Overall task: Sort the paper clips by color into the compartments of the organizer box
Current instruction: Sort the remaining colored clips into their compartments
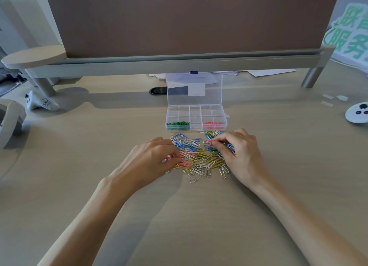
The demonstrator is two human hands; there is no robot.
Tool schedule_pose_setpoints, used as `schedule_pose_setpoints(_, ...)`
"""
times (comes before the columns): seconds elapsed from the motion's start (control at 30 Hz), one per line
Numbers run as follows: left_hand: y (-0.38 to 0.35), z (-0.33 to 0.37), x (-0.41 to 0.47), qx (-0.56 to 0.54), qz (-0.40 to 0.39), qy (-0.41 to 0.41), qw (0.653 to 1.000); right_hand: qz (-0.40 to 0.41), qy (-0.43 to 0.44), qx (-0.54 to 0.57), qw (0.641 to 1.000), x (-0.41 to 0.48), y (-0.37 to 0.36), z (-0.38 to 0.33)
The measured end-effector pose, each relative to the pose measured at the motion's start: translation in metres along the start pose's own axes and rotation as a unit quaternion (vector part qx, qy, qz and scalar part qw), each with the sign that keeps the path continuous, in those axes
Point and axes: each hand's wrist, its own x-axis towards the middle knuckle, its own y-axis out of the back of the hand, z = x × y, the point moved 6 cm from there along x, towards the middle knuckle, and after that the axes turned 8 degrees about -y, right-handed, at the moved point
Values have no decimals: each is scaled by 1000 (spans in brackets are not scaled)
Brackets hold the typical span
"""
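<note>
The right hand (pixel 239 154) pinches a pink clip (pixel 214 141); left hand (pixel 153 158) seemingly grips half-hidden pink clips (pixel 168 158).

An office workstation: a pale wood-grain desk (pixel 199 216) is closed off at the back by a brown partition (pixel 189 20) on a grey metal frame (pixel 179 63). Loose papers (pixel 264 72) poke out beneath the partition, and a dark cable port (pixel 158 90) sits in the desktop just in front of it. Stationery lies there too – coloured paper clips (pixel 199 156) and a clear organizer box (pixel 195 111). Right of the partition stands a green-lettered sign (pixel 350 36) – left of it, a round side shelf (pixel 33 56) and a white cabinet (pixel 23 20).
</note>
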Motion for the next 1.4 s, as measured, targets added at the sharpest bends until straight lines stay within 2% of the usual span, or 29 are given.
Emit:
schedule_pose_setpoints(0.57, -2, 12, 10, 3, -34, 7, 999, -5, 2, 6, 1000, -1, -2, 1)
schedule_pose_setpoints(0.73, -5, 14, 15, 11, -81, 30, 996, -4, 3, 11, 1000, -1, -2, 0)
schedule_pose_setpoints(0.83, -5, 10, 17, -59, -83, 79, 992, -5, -2, 9, 1000, 0, -2, 0)
schedule_pose_setpoints(0.9, -3, 8, 19, -182, -50, 134, 973, -7, -6, 8, 1000, -1, -1, 1)
schedule_pose_setpoints(1.03, 2, 7, 16, -411, 11, 240, 880, -21, -5, 13, 1000, -2, -4, -1)
schedule_pose_setpoints(1.23, -2, -2, 18, -468, 9, 261, 844, -26, -3, 56, 998, 0, -4, 1)
schedule_pose_setpoints(1.4, -3, 0, 43, -429, 9, 246, 869, -17, -3, 93, 995, 2, 1, 0)
